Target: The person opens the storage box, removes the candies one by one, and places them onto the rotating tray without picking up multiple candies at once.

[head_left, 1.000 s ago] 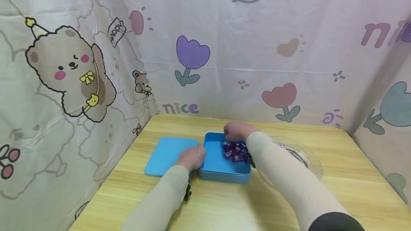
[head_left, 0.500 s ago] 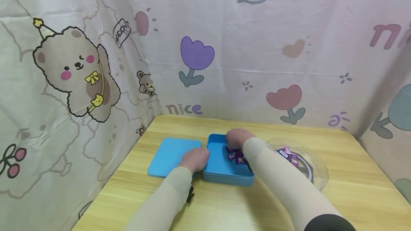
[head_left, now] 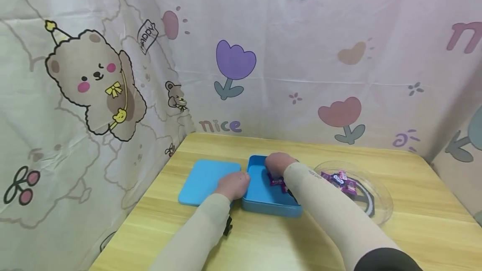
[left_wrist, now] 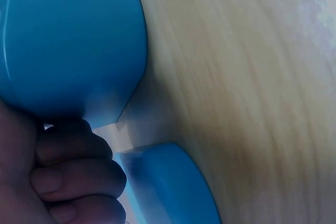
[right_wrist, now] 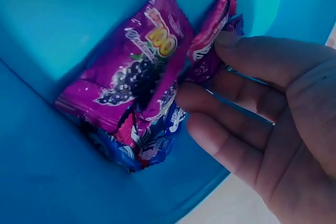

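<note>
Right hand (right_wrist: 291, 121) pinches a pink-purple wrapped candy (right_wrist: 214, 22), long axis slanting toward upper right! Left hand (head_left: 233, 185) grips the rectangular blue box (head_left: 271, 209).

Left arm (head_left: 196, 231) extended forward, left hand (head_left: 232, 185) knuckles up, fingers (left_wrist: 84, 179) curled well in. Right arm (head_left: 331, 210) angled in toward center, right hand (head_left: 280, 164) farther out, fingers (right_wrist: 226, 142) loosely bent, thumb (right_wrist: 260, 56) apart from them.

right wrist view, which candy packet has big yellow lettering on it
The large, leftmost purple packet, with a dark berry cluster printed below the lettering. The pink packet by the right hand and the blue wrappers show no yellow.
</note>
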A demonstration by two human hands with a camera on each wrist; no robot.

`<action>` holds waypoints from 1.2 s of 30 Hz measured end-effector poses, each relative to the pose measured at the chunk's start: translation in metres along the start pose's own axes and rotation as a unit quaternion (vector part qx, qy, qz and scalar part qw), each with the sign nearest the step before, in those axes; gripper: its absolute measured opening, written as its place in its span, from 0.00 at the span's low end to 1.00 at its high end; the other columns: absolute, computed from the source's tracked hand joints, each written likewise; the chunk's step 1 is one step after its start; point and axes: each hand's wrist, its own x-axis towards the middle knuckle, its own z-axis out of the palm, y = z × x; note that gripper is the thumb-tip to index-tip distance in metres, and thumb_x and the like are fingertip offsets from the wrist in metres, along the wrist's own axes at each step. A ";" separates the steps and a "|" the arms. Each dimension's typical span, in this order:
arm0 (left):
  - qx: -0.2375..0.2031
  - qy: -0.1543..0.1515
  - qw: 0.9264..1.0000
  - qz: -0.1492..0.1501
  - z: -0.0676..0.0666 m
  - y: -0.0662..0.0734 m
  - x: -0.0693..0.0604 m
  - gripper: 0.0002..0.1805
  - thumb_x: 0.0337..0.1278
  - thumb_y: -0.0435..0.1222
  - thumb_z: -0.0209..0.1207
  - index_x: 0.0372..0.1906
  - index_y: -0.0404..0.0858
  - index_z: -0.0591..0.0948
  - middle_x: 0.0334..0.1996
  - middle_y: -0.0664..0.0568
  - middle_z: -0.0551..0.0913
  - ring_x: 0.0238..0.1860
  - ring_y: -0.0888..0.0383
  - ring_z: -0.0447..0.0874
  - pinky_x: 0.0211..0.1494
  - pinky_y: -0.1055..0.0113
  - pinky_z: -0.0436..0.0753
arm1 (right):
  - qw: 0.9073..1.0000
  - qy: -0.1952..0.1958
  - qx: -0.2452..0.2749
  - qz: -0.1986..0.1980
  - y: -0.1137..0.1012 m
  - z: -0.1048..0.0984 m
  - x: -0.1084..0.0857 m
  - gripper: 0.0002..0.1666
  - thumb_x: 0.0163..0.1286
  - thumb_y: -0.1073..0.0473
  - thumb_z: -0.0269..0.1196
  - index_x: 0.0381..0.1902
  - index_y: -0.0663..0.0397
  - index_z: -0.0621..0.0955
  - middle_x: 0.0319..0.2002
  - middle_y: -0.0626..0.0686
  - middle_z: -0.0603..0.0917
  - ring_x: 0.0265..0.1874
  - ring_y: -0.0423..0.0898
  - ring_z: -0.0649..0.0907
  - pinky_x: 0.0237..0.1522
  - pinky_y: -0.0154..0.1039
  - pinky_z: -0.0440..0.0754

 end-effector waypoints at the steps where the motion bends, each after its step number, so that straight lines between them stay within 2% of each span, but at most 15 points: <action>1: 0.000 -0.002 1.000 -0.002 0.001 0.001 0.001 0.23 0.79 0.44 0.35 0.27 0.44 0.75 0.25 0.48 0.73 0.31 0.51 0.73 0.37 0.57 0.75 | 1.000 -0.001 -0.010 -0.002 0.001 0.001 0.000 0.02 0.68 0.57 0.70 0.36 0.44 0.85 0.27 0.45 0.81 0.29 0.47 0.81 0.43 0.44 0.82; 7: -0.010 -0.005 1.000 -0.007 0.006 0.007 0.005 0.25 0.79 0.45 0.34 0.27 0.43 0.75 0.26 0.48 0.74 0.32 0.51 0.74 0.40 0.56 0.75 | 1.000 -0.013 -0.014 0.006 0.007 0.003 -0.005 0.03 0.68 0.56 0.69 0.37 0.46 0.86 0.26 0.47 0.81 0.29 0.48 0.81 0.41 0.44 0.81; 11: -0.007 -0.005 1.000 0.006 0.008 0.009 0.006 0.23 0.79 0.43 0.35 0.29 0.43 0.76 0.28 0.48 0.75 0.32 0.50 0.74 0.40 0.56 0.75 | 1.000 -0.021 -0.002 0.012 0.012 0.002 -0.009 0.04 0.67 0.54 0.70 0.38 0.45 0.86 0.27 0.47 0.82 0.30 0.48 0.81 0.42 0.44 0.81; 17: -0.004 -0.004 1.000 0.021 0.010 0.010 0.004 0.21 0.80 0.41 0.36 0.32 0.42 0.76 0.26 0.48 0.73 0.29 0.50 0.73 0.37 0.57 0.75 | 0.999 -0.010 0.039 -0.012 0.016 -0.001 -0.008 0.03 0.67 0.56 0.69 0.33 0.43 0.83 0.26 0.46 0.82 0.28 0.46 0.81 0.39 0.42 0.80; 23: -0.004 -0.007 1.000 0.026 0.007 0.007 0.005 0.20 0.79 0.41 0.36 0.32 0.43 0.75 0.24 0.49 0.73 0.28 0.51 0.73 0.35 0.58 0.74 | 0.995 0.022 0.083 -0.046 0.023 -0.019 -0.020 0.03 0.69 0.56 0.67 0.35 0.42 0.82 0.29 0.45 0.81 0.30 0.45 0.80 0.39 0.40 0.79; 30: -0.009 -0.005 1.000 0.024 0.004 0.004 0.004 0.21 0.79 0.41 0.34 0.30 0.44 0.74 0.23 0.50 0.71 0.27 0.52 0.72 0.34 0.59 0.73 | 0.993 0.050 0.094 -0.054 0.054 -0.029 -0.036 0.05 0.68 0.56 0.66 0.35 0.46 0.79 0.30 0.47 0.80 0.31 0.46 0.79 0.37 0.42 0.77; 36: -0.026 -0.008 1.000 0.011 0.001 0.003 0.002 0.22 0.80 0.42 0.33 0.30 0.44 0.73 0.23 0.49 0.69 0.27 0.51 0.71 0.34 0.58 0.73 | 0.992 0.074 0.097 -0.034 0.092 -0.024 -0.052 0.05 0.64 0.57 0.67 0.33 0.45 0.79 0.29 0.46 0.80 0.31 0.46 0.78 0.36 0.43 0.77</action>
